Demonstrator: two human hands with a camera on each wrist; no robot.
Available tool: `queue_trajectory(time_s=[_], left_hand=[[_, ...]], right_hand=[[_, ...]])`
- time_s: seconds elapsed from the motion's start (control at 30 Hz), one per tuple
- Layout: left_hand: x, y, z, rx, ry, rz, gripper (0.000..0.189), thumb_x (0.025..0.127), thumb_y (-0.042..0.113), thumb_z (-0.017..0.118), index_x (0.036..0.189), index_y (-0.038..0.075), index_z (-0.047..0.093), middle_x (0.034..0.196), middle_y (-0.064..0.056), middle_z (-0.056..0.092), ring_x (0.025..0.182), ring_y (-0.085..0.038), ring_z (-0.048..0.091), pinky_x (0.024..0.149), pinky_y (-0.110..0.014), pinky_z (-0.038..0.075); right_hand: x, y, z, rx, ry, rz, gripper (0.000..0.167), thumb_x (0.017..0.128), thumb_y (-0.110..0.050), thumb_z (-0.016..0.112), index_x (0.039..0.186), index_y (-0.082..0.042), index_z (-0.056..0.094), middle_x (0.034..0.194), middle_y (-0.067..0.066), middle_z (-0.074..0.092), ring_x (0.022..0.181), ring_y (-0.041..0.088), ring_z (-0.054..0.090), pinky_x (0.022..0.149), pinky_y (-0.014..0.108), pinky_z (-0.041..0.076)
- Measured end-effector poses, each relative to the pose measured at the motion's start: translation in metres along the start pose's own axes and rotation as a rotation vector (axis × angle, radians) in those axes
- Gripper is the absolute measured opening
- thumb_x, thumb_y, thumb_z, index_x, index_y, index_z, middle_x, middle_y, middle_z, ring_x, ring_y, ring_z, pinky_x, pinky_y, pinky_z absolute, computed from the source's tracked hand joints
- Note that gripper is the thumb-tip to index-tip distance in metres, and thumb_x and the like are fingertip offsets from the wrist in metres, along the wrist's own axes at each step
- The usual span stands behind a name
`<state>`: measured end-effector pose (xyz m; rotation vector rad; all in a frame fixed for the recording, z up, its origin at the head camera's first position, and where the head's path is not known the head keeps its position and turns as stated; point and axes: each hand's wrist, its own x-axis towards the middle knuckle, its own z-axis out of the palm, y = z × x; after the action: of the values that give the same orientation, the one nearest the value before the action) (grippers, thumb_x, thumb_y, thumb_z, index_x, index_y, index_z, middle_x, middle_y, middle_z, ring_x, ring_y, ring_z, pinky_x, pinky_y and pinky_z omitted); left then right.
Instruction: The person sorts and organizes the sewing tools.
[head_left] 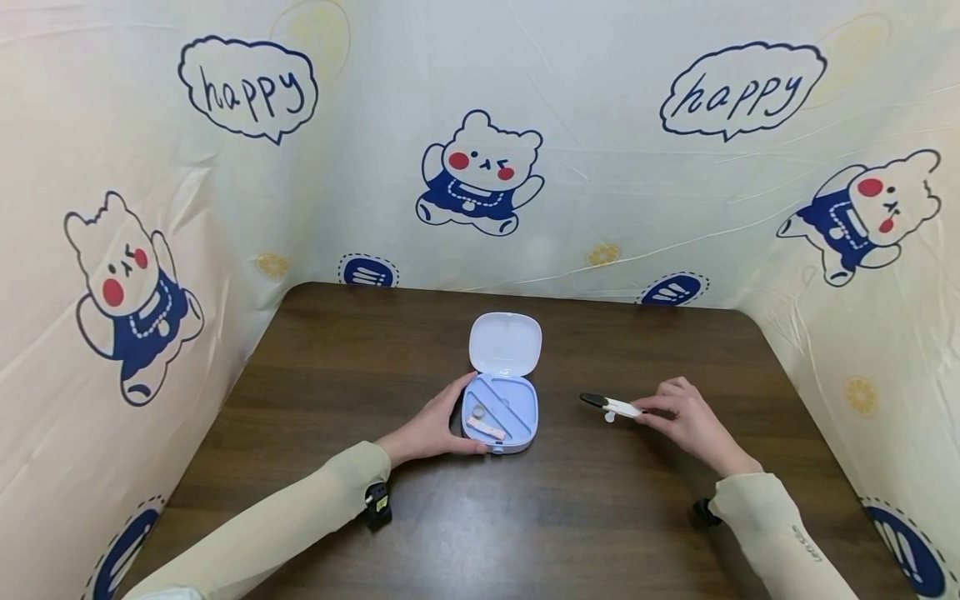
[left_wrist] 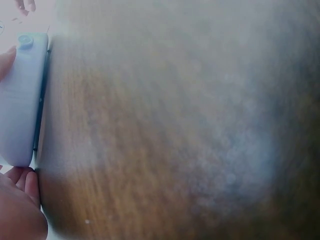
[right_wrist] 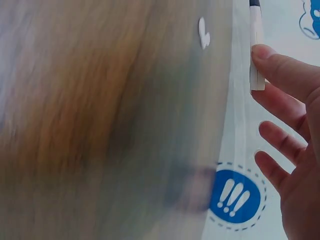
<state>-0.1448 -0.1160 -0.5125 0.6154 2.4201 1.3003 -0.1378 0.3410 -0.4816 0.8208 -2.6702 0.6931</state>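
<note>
A small lavender-blue case (head_left: 527, 417) lies on the table with its lid (head_left: 506, 343) raised at the back. My left hand (head_left: 429, 427) grips its left side, thumb along the front and fingers round behind. In the left wrist view the case (left_wrist: 20, 110) shows a round latch button. Inside are a small ring-like piece (head_left: 478, 412) and a short pale pinkish strip (head_left: 486, 428). To the right, my right hand (head_left: 693, 421) pinches a slim white stick with a black end (head_left: 621, 408) between thumb and forefinger; the black end points left.
A small white piece (head_left: 610, 417) lies on the brown wooden table (head_left: 465, 533), just below the stick. Printed cloth (head_left: 600, 192) hangs round the table's back and sides.
</note>
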Motion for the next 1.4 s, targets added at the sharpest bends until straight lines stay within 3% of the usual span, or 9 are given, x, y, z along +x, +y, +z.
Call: queue_trajectory(time_s=[0.13,0.4,0.7,0.97,1.4], left_hand=[[0.0,0.002,0.0,0.0,0.003,-0.007,0.119,0.077,0.046,0.092,0.167,0.021,0.018,0.168,-0.007,0.028,0.153,-0.027,0.029,0.121,-0.055,0.028],[0.0,0.002,0.001,-0.006,-0.007,-0.05,0.12,0.076,0.051,0.091,0.167,0.026,0.017,0.168,-0.005,0.028,0.152,-0.026,0.03,0.121,-0.053,0.028],[0.001,0.0,0.001,0.022,0.004,-0.017,0.118,0.078,0.048,0.091,0.167,0.021,0.018,0.168,-0.007,0.028,0.153,-0.027,0.03,0.122,-0.053,0.028],[0.001,0.0,0.0,0.012,0.012,-0.007,0.118,0.076,0.047,0.092,0.166,0.02,0.021,0.167,-0.008,0.031,0.152,-0.028,0.032,0.121,-0.054,0.029],[0.0,0.0,0.0,0.011,0.015,-0.003,0.118,0.076,0.048,0.092,0.166,0.021,0.021,0.167,-0.008,0.031,0.152,-0.028,0.031,0.121,-0.053,0.029]], right_hand=[[0.004,-0.008,0.001,0.006,0.015,-0.035,0.028,0.074,-0.006,0.092,0.096,-0.02,0.084,0.076,-0.018,0.055,0.089,0.011,0.045,0.076,0.029,0.035],[0.011,-0.021,0.004,-0.005,0.019,-0.026,0.028,0.075,-0.006,0.092,0.098,-0.02,0.084,0.076,-0.018,0.051,0.092,0.012,0.045,0.079,0.032,0.034],[0.018,-0.034,0.01,-0.001,0.022,-0.035,0.028,0.076,-0.005,0.091,0.098,-0.019,0.084,0.078,-0.017,0.055,0.092,0.014,0.047,0.08,0.036,0.035],[0.023,-0.043,0.02,0.036,0.018,-0.069,0.025,0.078,-0.009,0.091,0.101,-0.018,0.084,0.079,-0.007,0.06,0.093,0.015,0.048,0.081,0.035,0.034],[0.032,-0.059,0.028,0.068,0.034,-0.095,0.024,0.081,-0.013,0.09,0.103,-0.018,0.083,0.08,-0.002,0.063,0.096,0.015,0.049,0.083,0.036,0.035]])
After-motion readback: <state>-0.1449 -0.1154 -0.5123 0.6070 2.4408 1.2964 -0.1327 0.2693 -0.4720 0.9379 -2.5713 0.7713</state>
